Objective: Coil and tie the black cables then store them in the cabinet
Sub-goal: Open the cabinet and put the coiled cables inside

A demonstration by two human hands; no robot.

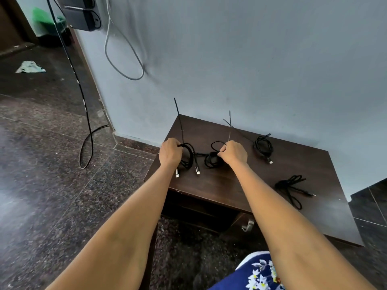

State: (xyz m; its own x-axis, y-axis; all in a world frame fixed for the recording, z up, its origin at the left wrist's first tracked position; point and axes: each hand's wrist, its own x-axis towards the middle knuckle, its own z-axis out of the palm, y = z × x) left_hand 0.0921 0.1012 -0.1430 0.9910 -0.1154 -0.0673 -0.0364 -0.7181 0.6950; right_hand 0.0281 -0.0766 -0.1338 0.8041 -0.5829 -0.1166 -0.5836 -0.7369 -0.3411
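Left hand [170,152] around coiled cable [188,155]

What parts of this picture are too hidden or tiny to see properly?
- Head view: the left hand covers where its fingers grip the cable coil.
- The right hand hides its own fingertips.
- The cabinet interior sits in shadow under its top.
- Plug type: too small.
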